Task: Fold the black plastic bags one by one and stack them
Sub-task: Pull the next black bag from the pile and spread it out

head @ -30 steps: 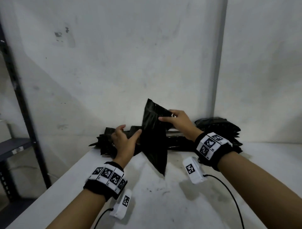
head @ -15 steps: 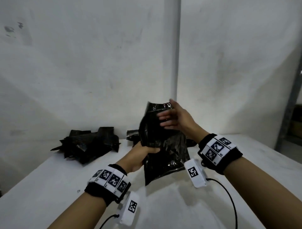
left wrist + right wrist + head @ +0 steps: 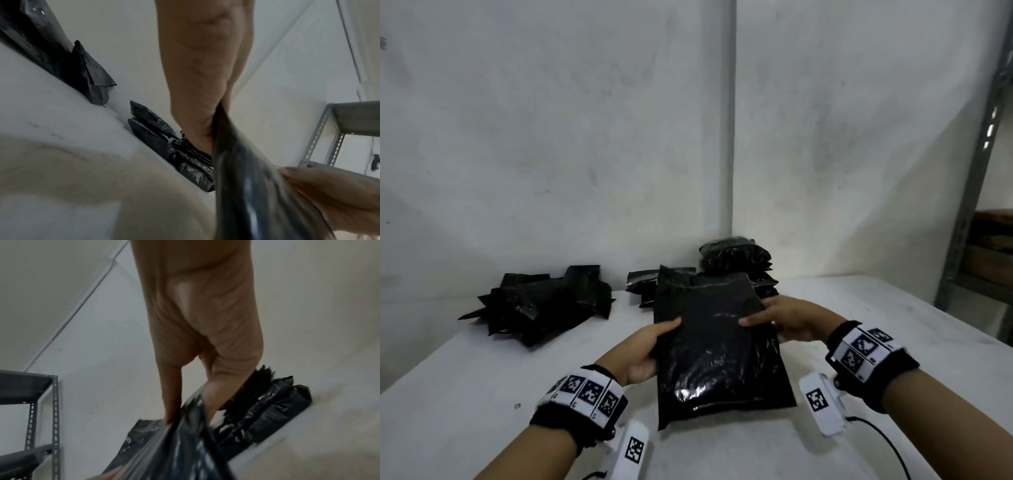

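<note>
White table (image 3: 482, 394) against a scuffed wall (image 3: 551, 137) — both hands grip one black bag (image 3: 715, 349) by its sides

We are reaching both forearms forward, each wrist wearing a black band with white marker tiles. Our left hand (image 3: 643, 349) is curling its thumb over the left edge of the black bag (image 3: 719, 349), while our right hand (image 3: 787, 322) is pinching the right edge, thumb on top, in a firm grip.
</note>
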Demonstrator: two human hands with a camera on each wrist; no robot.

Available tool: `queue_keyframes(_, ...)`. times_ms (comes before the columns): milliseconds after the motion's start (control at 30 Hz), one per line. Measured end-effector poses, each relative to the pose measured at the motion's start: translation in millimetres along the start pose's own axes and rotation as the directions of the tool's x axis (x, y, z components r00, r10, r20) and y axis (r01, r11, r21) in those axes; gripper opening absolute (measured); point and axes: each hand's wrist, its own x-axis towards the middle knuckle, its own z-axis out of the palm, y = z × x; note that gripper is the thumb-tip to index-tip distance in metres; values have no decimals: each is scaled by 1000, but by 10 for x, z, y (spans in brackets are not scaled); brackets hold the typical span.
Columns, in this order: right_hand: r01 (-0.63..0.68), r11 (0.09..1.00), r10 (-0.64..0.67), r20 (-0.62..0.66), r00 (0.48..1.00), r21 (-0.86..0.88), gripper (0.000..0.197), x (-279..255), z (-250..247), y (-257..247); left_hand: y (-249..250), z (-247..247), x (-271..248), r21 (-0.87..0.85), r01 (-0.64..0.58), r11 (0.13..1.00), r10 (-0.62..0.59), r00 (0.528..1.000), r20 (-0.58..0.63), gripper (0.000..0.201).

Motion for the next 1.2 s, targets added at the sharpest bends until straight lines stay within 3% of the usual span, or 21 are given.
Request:
queue_keyframes(67,-103,990,107,38,994,-93,39,63,20,147,-87,-83,69,89,77,993,-72,996,-52,31)
queue_keyframes(167,-189,957,200,33,979,-219,62,156,46,339,-192,-132,142,233,123,965,-94,987,-129,20)
queue_keyframes(233,-200,947,218,44,975,-253,55,192,64,414,-226,-155,204,298,103,949,-54,984,-167,24)
queue_keyframes(333,-165,953,166,-18,986,-255,46,226,84,466,-233,-198,314,304,60,951,1,981,-195,29)
queue_keyframes(467,-64,994,55,-104,993,-88,46,272,93,489,-221,-170,340,328,2,945,59,982,-177,24)
queue_keyframes(667,84,994,-68,-204,977,72,46,353,107,449,-158,-222,444,240,-138,961,190,960,-206,38)
queue_keyframes(767,142,989,-128,-242,962,39,28,383,114,417,-132,-205,455,269,-169,948,236,942,-241,29)
queue_keyframes(967,257,966,-230,-324,918,42,20,458,40,427,-94,-263,535,232,-316,920,379,869,-319,18)
queue_keyframes(1100,220,973,-232,-359,904,-75,43,471,-21,434,-82,-297,553,226,-327,917,386,869,-309,22)
queue_keyframes(1200,221,975,-217,-306,927,-23,41,448,4,399,-75,-313,573,194,-342,919,388,869,-306,21)
